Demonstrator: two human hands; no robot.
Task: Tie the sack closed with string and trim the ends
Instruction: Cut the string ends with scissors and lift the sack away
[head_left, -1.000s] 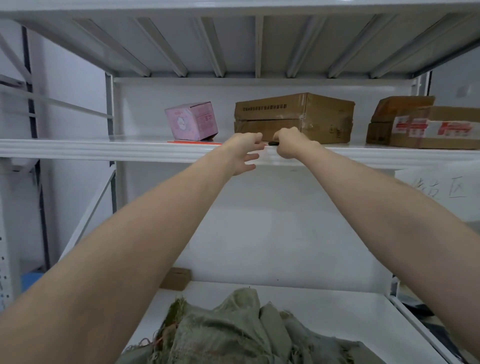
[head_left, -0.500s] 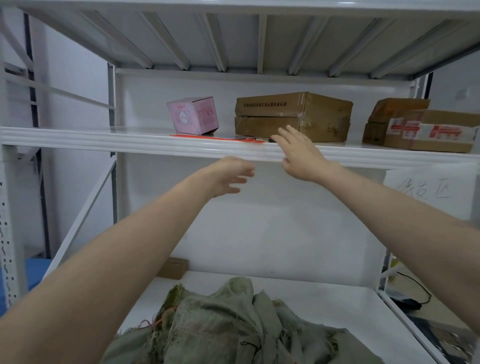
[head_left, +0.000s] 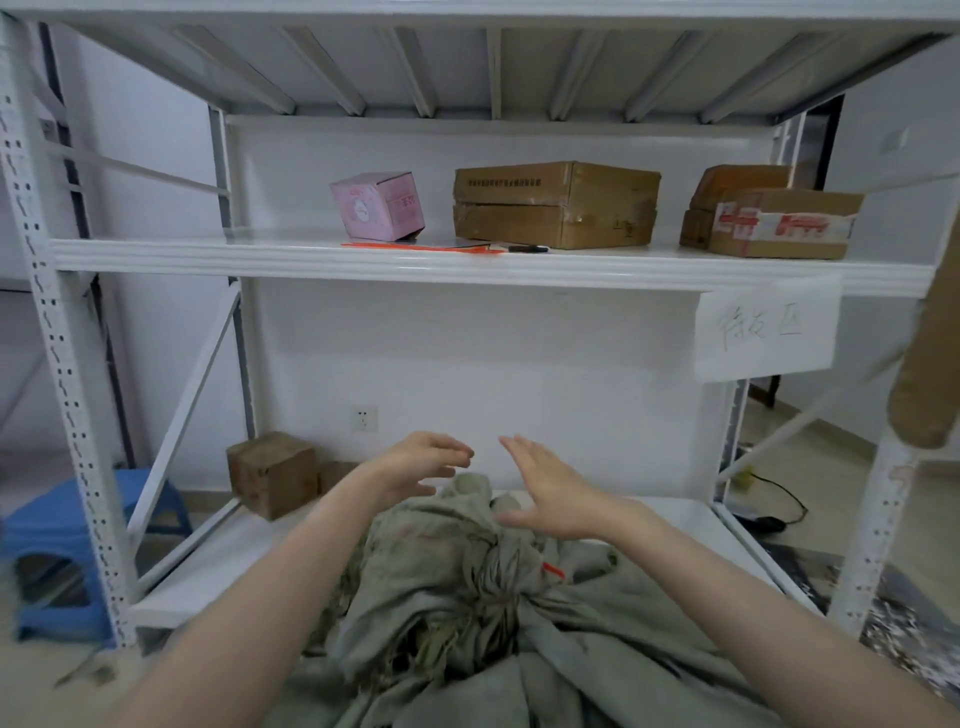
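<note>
A grey-green woven sack (head_left: 457, 597) lies on the lower shelf in front of me, its mouth bunched into a neck with a short orange string end (head_left: 553, 570) sticking out near it. My left hand (head_left: 421, 462) and my right hand (head_left: 550, 491) hover just above the sack's bunched top, both with fingers apart and holding nothing. On the upper shelf lie loose orange string (head_left: 421, 247) and a small dark tool (head_left: 527, 249), which looks like scissors or a cutter, in front of the cardboard box.
The upper shelf (head_left: 311, 257) carries a pink box (head_left: 376, 212), a brown carton (head_left: 556, 203) and taped cartons (head_left: 769, 218) at the right. A small brown box (head_left: 272, 473) sits at the lower shelf's back left. A blue stool (head_left: 57, 551) stands left of the rack's upright (head_left: 57, 364).
Both hands have left the upper shelf edge and dropped down to just above the sack. The dark tool stays on the upper shelf. My view has tilted down.
</note>
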